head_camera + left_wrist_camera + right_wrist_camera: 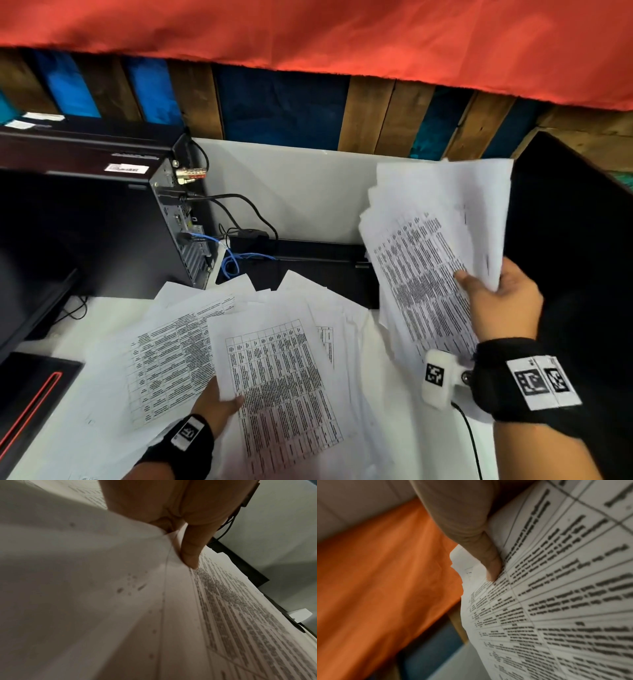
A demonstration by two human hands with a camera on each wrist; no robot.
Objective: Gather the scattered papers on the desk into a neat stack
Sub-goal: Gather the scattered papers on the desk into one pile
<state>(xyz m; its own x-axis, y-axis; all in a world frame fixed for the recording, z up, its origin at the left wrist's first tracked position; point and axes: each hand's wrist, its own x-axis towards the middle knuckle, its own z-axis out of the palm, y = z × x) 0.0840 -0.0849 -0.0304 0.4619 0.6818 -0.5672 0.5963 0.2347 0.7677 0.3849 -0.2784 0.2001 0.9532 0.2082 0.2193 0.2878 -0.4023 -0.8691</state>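
Several printed sheets with tables lie fanned across the white desk [78, 438] at the front. My left hand [219, 402] pinches the near-left edge of the topmost printed sheet [281, 387], thumb on top; in the left wrist view the thumb [192, 550] presses that sheet [231, 608]. My right hand [493, 294] holds a raised, uneven bundle of papers [435, 246] above the desk's right side, thumb across its front. The right wrist view shows the thumb [489, 563] on the bundle [565, 601].
A black computer tower [102, 226] with cables stands at the left, a dark monitor [30, 274] beside it. A black power strip [301, 250] lies behind the papers. A black panel [575, 257] rises at the right. Red cloth [342, 37] hangs above.
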